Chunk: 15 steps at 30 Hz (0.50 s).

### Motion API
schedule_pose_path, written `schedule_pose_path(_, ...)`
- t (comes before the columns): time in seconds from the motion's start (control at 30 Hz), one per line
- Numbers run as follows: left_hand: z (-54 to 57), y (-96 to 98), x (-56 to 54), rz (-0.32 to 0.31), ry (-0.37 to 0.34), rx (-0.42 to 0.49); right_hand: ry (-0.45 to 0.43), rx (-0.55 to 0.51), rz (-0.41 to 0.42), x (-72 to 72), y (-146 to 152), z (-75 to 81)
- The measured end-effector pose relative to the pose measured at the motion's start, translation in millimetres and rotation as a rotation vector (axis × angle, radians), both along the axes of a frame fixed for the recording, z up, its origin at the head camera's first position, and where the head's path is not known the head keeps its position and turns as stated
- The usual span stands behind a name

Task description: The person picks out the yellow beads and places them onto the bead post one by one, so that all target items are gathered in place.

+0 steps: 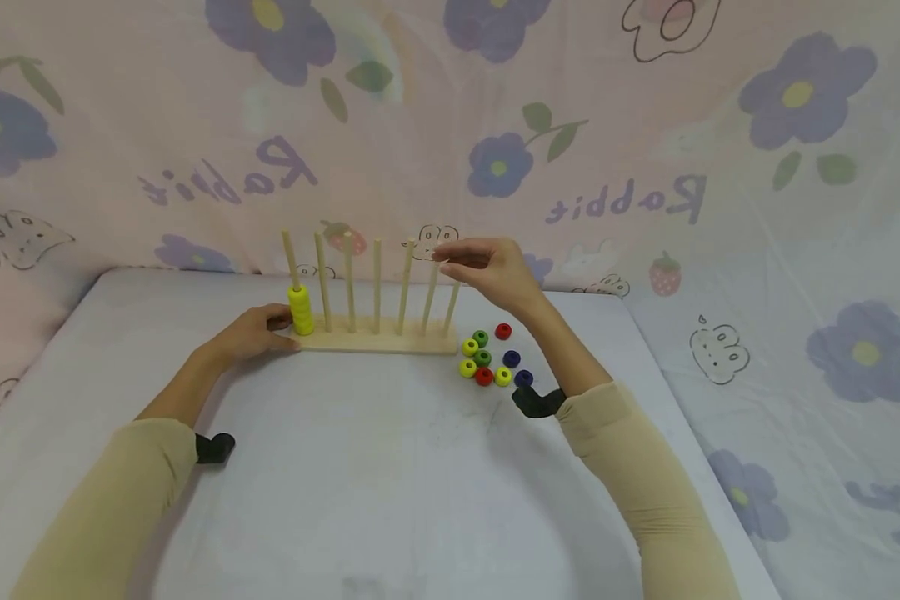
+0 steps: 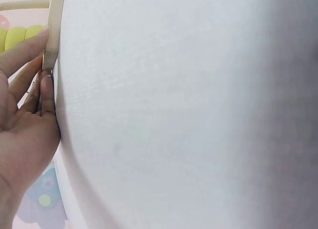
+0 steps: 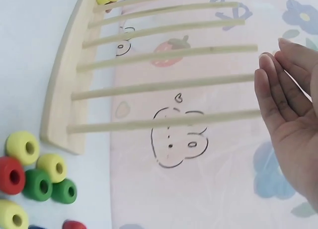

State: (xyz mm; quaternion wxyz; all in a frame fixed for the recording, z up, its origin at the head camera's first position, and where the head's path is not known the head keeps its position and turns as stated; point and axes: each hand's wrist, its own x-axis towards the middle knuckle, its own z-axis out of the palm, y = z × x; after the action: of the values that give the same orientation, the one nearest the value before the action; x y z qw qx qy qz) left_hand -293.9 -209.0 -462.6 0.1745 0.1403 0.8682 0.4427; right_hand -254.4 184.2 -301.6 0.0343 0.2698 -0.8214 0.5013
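Wooden rack [image 1: 378, 343]: base flat on the worktop [image 1: 375, 467], pegs [image 1: 377, 287] standing; landmark for all places below
Left grip [image 1: 253, 335]: thumb and fingers pinching the rack's left end
Right grip [image 1: 498, 273]: at the peg tops near the rack's right end, fingers loosely bent, holding nothing that shows; contact with a peg unclear
Tipping risk: a sideways knock on a tall peg could rock the rack, likelier with the left grip slack
Rolling risk: loose beads [image 1: 483, 359] lie just beside the rack's right end; rounded, so a brush from the black wrist mount [image 1: 537, 404] could scatter them
Peg count: 7, one loaded
Yellow stack [image 1: 300, 311]: 1, on the rack's left-end peg; its beads too blurred to number surely
Loose bead count: 9, as yellow 3, red 2, green 2, blue 2
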Motion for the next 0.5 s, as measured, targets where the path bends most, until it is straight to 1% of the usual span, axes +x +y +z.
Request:
schedule_pose_path(0.13, 1.0, 0.0, -0.1, 0.003, -0.005, -0.011, -0.021, 0.027, -0.040, 5.9, 16.0, -11.4)
schedule_pose_path(0.27, 1.5, 0.5, 0.8, 0.010, -0.015, -0.016, -0.029, 0.035, -0.061, 9.5, 29.0, -22.0)
schedule_pose_path(0.4, 2.1, 1.2, 1.0, 0.017, -0.019, -0.020, -0.037, 0.029, -0.082, 13.9, 40.4, -33.2)
schedule_pose_path(0.5, 2.6, 2.0, 1.0, 0.013, -0.015, -0.023, -0.067, 0.012, -0.108, 18.5, 49.5, -43.4)
